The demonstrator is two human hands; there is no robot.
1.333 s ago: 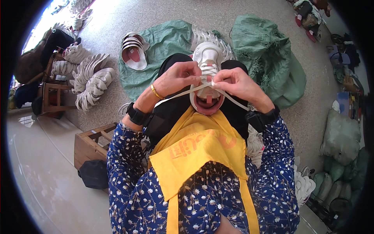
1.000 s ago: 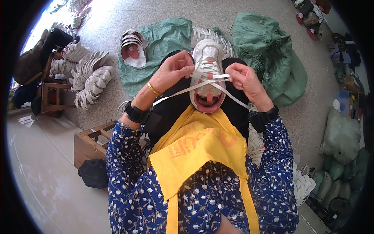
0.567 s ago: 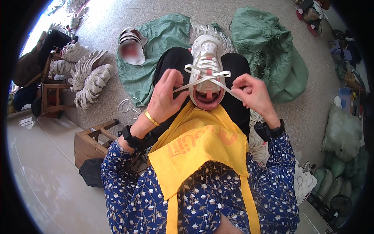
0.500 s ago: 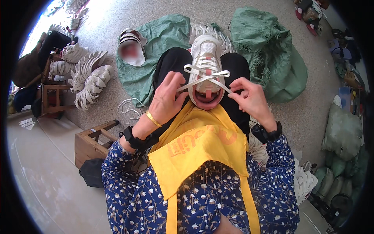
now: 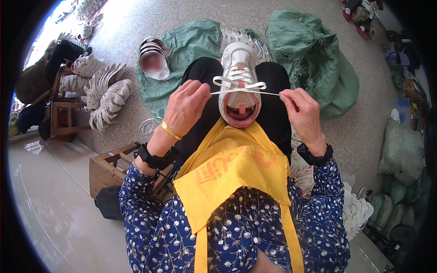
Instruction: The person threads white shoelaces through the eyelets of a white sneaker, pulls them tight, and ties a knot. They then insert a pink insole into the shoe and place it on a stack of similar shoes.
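A white sneaker (image 5: 240, 102) with pink lining rests between my knees, its toe pointing away from me. Its white shoelace (image 5: 246, 90) crosses over the tongue, with a loop sticking out at each side. My left hand (image 5: 185, 107) pinches one end of the lace to the left of the shoe. On the other side, my right hand (image 5: 303, 113) pinches the opposite end between thumb and fingers. The lace runs nearly straight and taut between both hands. A yellow apron (image 5: 232, 168) covers my lap, its upper edge near the shoe's heel.
A green woven sack (image 5: 195, 38) lies spread on the floor, with nested shoe parts (image 5: 154, 59) on it. Another green sack (image 5: 314, 63) is bunched at right. Stacks of white shoe parts (image 5: 111, 100) and a wooden stool (image 5: 109, 170) stand left. A clear bag (image 5: 400, 150) sits far right.
My hands have moved apart, left hand leftward and right hand rightward. The lace ends, which slanted down in a cross before, are now pulled out almost level and tight.
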